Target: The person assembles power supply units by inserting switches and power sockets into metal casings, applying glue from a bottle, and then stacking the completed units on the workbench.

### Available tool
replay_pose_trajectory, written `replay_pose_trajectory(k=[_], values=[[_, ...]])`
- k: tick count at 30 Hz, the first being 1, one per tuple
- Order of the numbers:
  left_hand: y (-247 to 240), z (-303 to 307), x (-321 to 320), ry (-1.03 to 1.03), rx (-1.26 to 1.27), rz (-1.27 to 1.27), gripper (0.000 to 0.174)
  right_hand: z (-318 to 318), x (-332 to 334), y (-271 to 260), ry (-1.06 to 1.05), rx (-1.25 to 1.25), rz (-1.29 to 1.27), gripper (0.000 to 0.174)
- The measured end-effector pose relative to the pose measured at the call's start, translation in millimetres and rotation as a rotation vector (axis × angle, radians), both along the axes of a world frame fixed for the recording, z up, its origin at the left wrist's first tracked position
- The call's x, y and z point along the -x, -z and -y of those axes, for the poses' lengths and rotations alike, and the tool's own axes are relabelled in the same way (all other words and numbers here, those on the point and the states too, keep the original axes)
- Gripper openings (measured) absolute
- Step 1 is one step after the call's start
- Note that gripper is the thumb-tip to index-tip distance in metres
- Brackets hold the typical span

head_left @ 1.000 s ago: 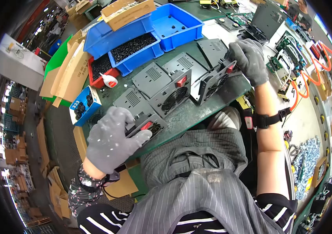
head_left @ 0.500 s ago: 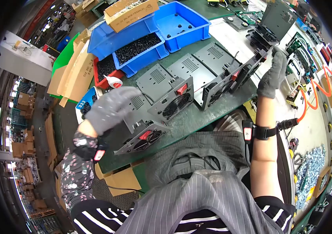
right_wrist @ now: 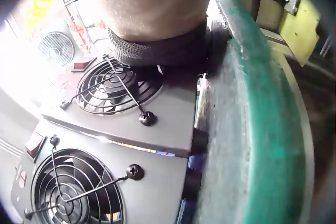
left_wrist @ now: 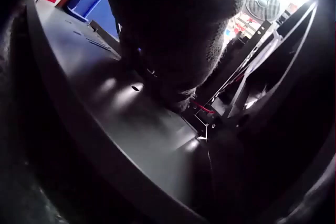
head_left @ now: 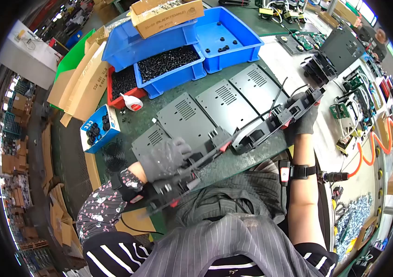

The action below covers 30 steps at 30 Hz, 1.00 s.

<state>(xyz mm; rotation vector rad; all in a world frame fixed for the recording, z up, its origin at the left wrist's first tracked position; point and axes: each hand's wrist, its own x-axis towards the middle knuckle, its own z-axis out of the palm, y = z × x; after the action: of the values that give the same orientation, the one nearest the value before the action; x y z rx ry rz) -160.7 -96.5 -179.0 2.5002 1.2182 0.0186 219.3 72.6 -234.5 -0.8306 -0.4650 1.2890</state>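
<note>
Several grey metal chassis panels (head_left: 226,94) with vent slots lie in a row on the green table (head_left: 233,161). Their black fan faces are tipped toward me, edge-on at the table's front edge. My gloved left hand (head_left: 166,159) grips the nearest fan panel (head_left: 175,184), which has a red switch. My gloved right hand (head_left: 300,117) grips the far-right fan panel (head_left: 270,122). In the right wrist view, two wire-grilled fans (right_wrist: 118,85) sit under the glove cuff (right_wrist: 157,50), beside the table edge (right_wrist: 252,129). The left wrist view shows my dark glove (left_wrist: 173,24) on a panel's surface (left_wrist: 121,108).
Blue bins (head_left: 168,62) and a red bin (head_left: 121,83) of black parts stand at the back, with a cardboard box (head_left: 166,14) on top. A glue bottle (head_left: 131,102) and a blue box (head_left: 97,129) sit at left. Circuit boards and more chassis (head_left: 339,46) crowd the right.
The fan faces stood upright facing me a second ago. Both hands lifted away, then came back down; the row is now tipped forward, and each hand grips an end panel.
</note>
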Motion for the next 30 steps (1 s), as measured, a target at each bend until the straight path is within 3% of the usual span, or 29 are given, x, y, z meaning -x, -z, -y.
replay_pose_trajectory(k=[4,5,7,8,9,10,13,14,15,16,17,18,20,21,22,23,26,27,30], values=[[-9.6,16.8,-8.2,0.015,-0.153,0.021,0.027,-12.4,23.0,-2.2,-0.055,-0.006,0.142,0.05],[-7.1,15.9,-9.1,0.002,-0.146,0.019,0.027,-16.2,22.0,1.5,-0.074,-0.062,0.115,0.045],[-4.3,12.7,-6.8,0.059,-0.186,0.065,0.028,-25.0,28.5,-0.2,0.105,0.022,0.077,0.039],[-6.9,10.1,-6.3,0.073,-0.046,0.042,0.036,-30.0,22.9,8.7,0.052,-0.068,0.073,0.036],[-9.4,9.0,-5.9,0.042,-0.04,0.03,0.036,-26.5,25.0,2.5,-0.002,-0.055,-0.047,0.036],[-11.7,8.5,-5.6,0.013,0.005,0.049,0.038,-27.2,13.0,12.8,-0.066,-0.172,0.205,0.037],[-15.0,14.8,-9.6,-0.064,0.024,0.126,0.041,-22.3,-0.9,24.4,0.006,-0.091,0.187,0.044],[-17.5,17.9,-5.0,-0.086,0.0,0.195,0.042,-2.6,7.7,3.5,0.049,0.166,0.135,0.048],[-22.0,21.6,6.2,-0.11,-0.01,0.178,0.042,-25.7,-46.5,60.2,-0.042,0.016,0.099,0.052],[-27.6,24.1,19.3,-0.135,-0.121,0.181,0.042,20.4,12.7,-6.9,0.114,0.134,0.171,0.056],[-32.8,26.1,32.5,-0.156,-0.229,0.185,0.042,16.3,-9.1,9.4,0.016,0.055,0.183,0.057],[-38.2,29.3,54.0,-0.279,-0.265,0.273,0.039,20.2,-22.0,22.8,0.014,-0.03,0.128,0.058],[-56.9,34.7,104.4,-0.403,-0.448,0.004,0.034,36.6,-34.3,31.6,0.014,-0.113,0.153,0.058],[-60.1,38.0,129.4,-0.662,-0.427,-0.054,0.034,34.3,-50.7,46.5,0.065,-0.105,0.238,0.058],[-60.9,36.7,158.1,-0.79,-0.517,-0.052,0.035,35.7,-51.7,47.6,0.061,-0.106,0.239,0.058],[-61.2,38.0,188.5,-0.943,-0.441,-0.089,0.037,37.0,-51.7,47.5,0.051,-0.101,0.259,0.058],[-55.6,39.1,242.9,-1.1,-0.2,-0.219,0.04,38.0,-49.3,44.9,-0.05,-0.142,0.237,0.057],[-56.3,38.6,243.5,-1.101,-0.146,-0.242,0.042,38.1,-48.7,44.4,-0.139,-0.18,0.194,0.056],[-61.5,23.8,237.7,-1.174,-0.007,-0.365,0.045,33.2,-54.8,52.8,-0.111,-0.147,0.295,0.055]])
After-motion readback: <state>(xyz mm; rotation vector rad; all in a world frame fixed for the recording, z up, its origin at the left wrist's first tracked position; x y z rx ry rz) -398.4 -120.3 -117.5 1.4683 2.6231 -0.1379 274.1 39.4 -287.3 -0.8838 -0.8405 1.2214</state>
